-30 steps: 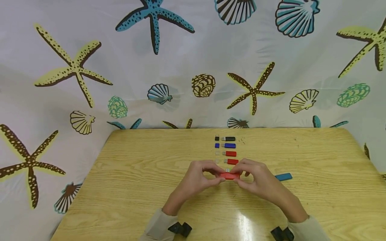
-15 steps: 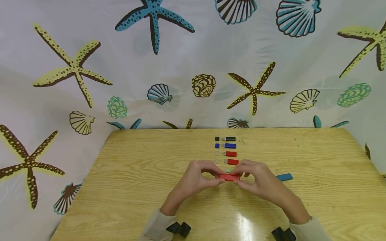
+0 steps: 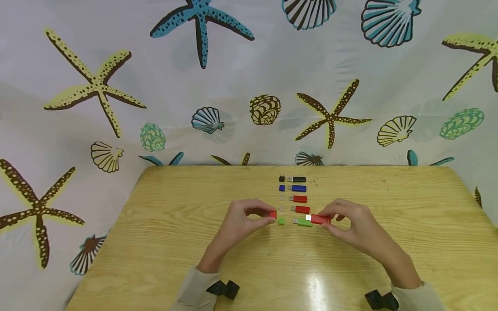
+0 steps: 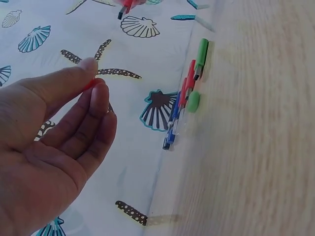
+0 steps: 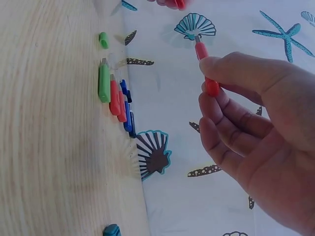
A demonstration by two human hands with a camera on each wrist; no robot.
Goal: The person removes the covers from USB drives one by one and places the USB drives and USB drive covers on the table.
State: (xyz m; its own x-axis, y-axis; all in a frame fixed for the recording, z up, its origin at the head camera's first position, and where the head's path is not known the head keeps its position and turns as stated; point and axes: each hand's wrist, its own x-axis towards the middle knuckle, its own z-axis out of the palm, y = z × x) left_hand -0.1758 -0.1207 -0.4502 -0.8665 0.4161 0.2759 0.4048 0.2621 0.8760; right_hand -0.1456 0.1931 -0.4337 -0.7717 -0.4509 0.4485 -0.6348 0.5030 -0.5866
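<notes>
My left hand [image 3: 243, 220] pinches a small red cap [image 3: 273, 214] between thumb and fingertips. In the left wrist view the fingers mostly cover that cap. To the right, my right hand [image 3: 354, 222] holds a red USB stick [image 3: 320, 219], its bare metal plug pointing left towards the cap. Stick and cap are apart, above the table. Just beyond the held stick lies a green USB stick [image 3: 303, 222], with its green cap [image 3: 281, 221] to the left. A teal-blue stick-like thing [image 5: 112, 230] shows at the bottom of the right wrist view; my right arm hides it in the head view.
Uncapped USB sticks lie in a column on the wooden table [image 3: 163, 242]: black [image 3: 298, 179], blue [image 3: 298, 188] and two red [image 3: 299, 199]. Their caps stand left of them, among them a black cap [image 3: 282, 179] and a blue cap [image 3: 282, 188]. A patterned curtain [image 3: 233, 77] hangs behind.
The red USB stick, gripped by both hands before, is now pulled apart. My left hand has moved left with the cap, my right hand right with the stick. The green cap has come into sight.
</notes>
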